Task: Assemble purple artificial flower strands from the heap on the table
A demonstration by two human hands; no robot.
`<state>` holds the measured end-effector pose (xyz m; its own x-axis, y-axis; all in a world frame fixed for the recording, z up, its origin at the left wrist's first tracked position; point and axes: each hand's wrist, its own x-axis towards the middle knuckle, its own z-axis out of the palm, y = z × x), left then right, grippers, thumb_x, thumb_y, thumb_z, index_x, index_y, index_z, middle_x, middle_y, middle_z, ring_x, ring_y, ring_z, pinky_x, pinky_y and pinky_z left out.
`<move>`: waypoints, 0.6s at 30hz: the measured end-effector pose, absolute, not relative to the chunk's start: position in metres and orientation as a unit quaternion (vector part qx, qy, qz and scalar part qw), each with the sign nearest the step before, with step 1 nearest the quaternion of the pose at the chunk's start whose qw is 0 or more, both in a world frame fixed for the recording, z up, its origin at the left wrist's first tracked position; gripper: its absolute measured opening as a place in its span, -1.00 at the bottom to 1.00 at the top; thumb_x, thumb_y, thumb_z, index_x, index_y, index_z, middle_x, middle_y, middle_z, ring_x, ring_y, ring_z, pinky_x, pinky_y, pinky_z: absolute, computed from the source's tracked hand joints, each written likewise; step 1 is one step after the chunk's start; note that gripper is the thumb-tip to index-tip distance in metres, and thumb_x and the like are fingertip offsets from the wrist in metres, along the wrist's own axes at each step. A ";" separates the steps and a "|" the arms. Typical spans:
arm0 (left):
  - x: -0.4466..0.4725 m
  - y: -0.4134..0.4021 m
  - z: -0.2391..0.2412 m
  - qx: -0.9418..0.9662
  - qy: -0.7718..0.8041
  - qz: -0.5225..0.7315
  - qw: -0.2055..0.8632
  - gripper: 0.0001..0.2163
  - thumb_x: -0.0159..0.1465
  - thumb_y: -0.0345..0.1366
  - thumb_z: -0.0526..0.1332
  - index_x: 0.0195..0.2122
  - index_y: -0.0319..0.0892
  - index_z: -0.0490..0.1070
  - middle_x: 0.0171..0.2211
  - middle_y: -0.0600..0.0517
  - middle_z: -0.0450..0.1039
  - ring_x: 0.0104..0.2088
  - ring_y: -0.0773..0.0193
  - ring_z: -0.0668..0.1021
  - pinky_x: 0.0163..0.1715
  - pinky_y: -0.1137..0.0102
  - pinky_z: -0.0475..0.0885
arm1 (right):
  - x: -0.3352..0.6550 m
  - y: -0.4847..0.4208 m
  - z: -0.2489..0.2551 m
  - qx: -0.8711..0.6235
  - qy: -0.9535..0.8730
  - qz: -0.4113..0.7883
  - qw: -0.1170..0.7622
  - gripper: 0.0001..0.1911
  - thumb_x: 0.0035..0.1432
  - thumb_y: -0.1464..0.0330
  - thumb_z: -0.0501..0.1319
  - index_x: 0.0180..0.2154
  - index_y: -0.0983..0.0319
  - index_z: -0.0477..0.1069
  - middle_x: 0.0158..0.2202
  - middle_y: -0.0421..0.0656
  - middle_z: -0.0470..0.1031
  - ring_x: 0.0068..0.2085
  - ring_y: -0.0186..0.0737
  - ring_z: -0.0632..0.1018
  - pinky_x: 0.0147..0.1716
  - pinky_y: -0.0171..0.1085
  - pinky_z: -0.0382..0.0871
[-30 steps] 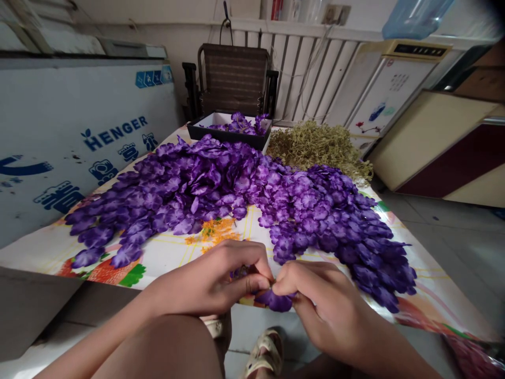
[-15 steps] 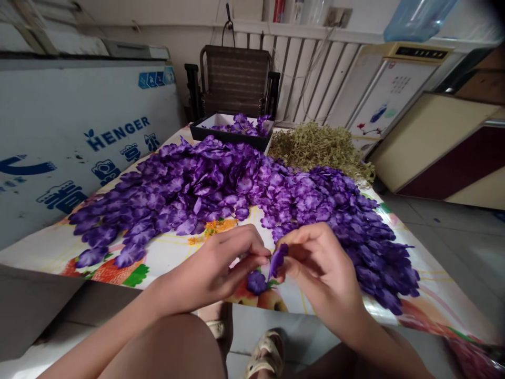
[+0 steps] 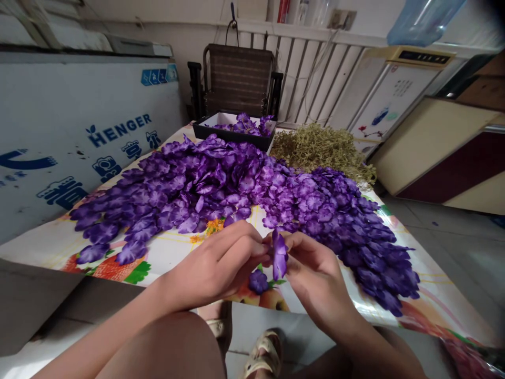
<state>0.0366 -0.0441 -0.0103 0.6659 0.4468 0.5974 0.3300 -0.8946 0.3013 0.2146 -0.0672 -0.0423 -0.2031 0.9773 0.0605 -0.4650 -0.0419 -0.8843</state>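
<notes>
Between my two hands, just above the table's near edge, a purple artificial flower petal piece point(image 3: 280, 256) stands on edge. My right hand point(image 3: 315, 268) pinches it from the right with thumb and fingertips. My left hand point(image 3: 224, 258) is closed at its left side, the fingertips pressed together; what they grip is hidden. A single purple flower point(image 3: 258, 281) lies on the tablecloth under my hands. Small orange flower bits point(image 3: 214, 226) lie just beyond my left hand. A broad heap of purple flower pieces point(image 3: 221, 173) spreads over the table.
A black box with white inner walls point(image 3: 236, 138) holds purple flowers at the far edge. Beside it lies a pile of dry greenish stems point(image 3: 321, 147). A folding chair point(image 3: 240, 79) stands behind the table, a white freezer point(image 3: 118, 100) at left, a water dispenser point(image 3: 389, 95) at right.
My hands have come closer together at the purple petal piece. It has turned to show more of its face, and my left fingertips now meet it. The view has shifted slightly.
</notes>
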 end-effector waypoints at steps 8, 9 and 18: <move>0.040 -0.043 -0.017 0.903 0.195 0.369 0.100 -0.84 0.23 -0.62 0.09 -0.31 -0.22 0.23 -0.41 -0.02 0.33 -0.41 0.32 0.39 -0.44 0.45 0.37 | 0.213 -0.071 -0.044 -0.327 -0.511 0.560 0.564 -0.97 0.11 0.41 0.27 -0.35 0.15 0.46 -0.37 -0.25 0.47 -0.31 -0.37 0.46 -0.32 -0.44 0.36; 0.040 -0.043 -0.018 0.902 0.194 0.370 0.107 -0.83 0.22 -0.63 0.08 -0.31 -0.22 0.22 -0.42 -0.01 0.32 -0.42 0.32 0.38 -0.45 0.45 0.36 | 0.212 -0.071 -0.045 -0.328 -0.521 0.549 0.566 -0.94 0.12 0.43 0.25 -0.34 0.15 0.45 -0.38 -0.25 0.45 -0.32 -0.37 0.45 -0.34 -0.44 0.35; 0.038 -0.044 -0.019 0.893 0.199 0.370 0.162 -0.83 0.24 -0.60 0.05 -0.35 -0.17 0.17 -0.44 0.03 0.27 -0.43 0.32 0.34 -0.45 0.47 0.30 | 0.205 -0.069 -0.047 -0.323 -0.593 0.487 0.553 -0.86 0.16 0.52 0.14 -0.37 0.16 0.32 -0.38 -0.26 0.37 -0.30 -0.35 0.41 -0.33 -0.41 0.31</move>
<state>0.0383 -0.0445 -0.0194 0.6476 0.4751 0.5957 0.2350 -0.8683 0.4370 0.2047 -0.0686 -0.0466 -0.1793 0.9224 0.3421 -0.1568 0.3165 -0.9355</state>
